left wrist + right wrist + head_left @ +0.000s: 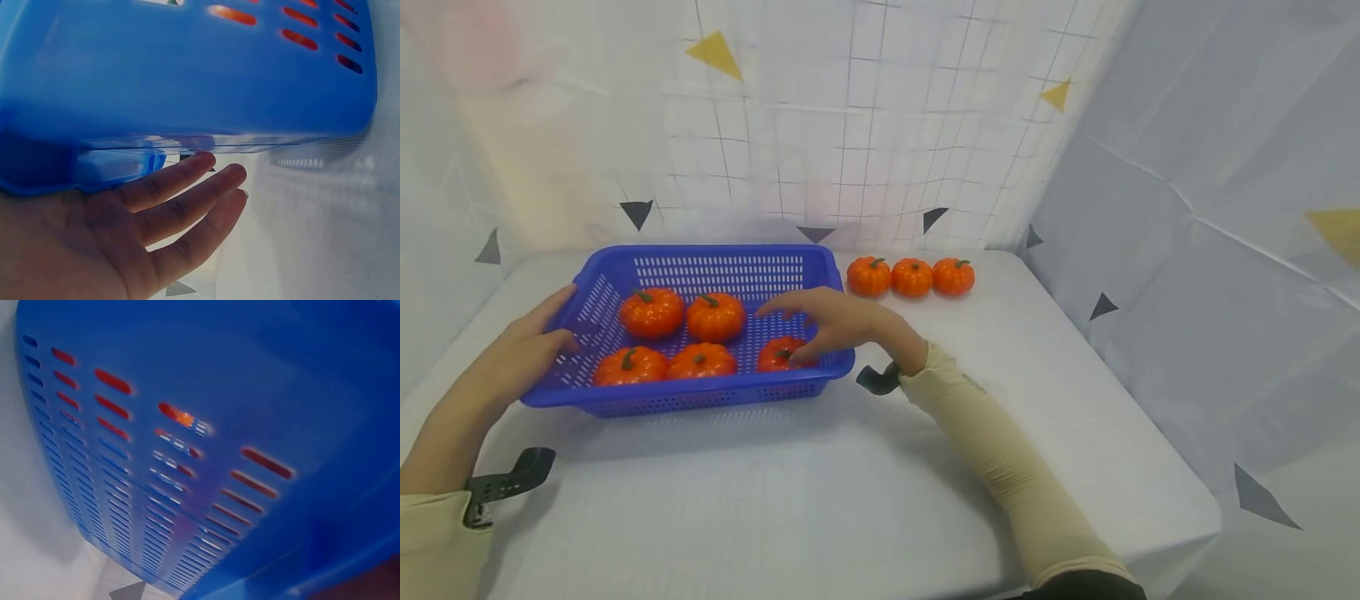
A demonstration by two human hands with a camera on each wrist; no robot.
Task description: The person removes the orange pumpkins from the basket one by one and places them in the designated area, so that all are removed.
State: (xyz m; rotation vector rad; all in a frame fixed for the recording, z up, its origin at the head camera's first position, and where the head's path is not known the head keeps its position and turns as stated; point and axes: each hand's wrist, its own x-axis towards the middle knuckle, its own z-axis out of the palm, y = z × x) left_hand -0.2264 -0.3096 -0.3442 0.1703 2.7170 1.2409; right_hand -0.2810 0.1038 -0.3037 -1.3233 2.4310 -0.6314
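A blue basket (715, 271) sits on a white desk (850, 467), holding five small pumpkins. The left hand (531, 346) rests open-fingered against the basket's left rim. The right hand (831, 321) reaches into the basket, its grip pinching the front-right pumpkin (775, 352). Three more pumpkins (912, 277) line up just right of the basket.

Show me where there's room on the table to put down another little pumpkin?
The white table is bare in front of the blue basket and to the right of the right hand, below the three pumpkins in a row. Inside the basket it's crowded: five pumpkins, with only the back right corner free.
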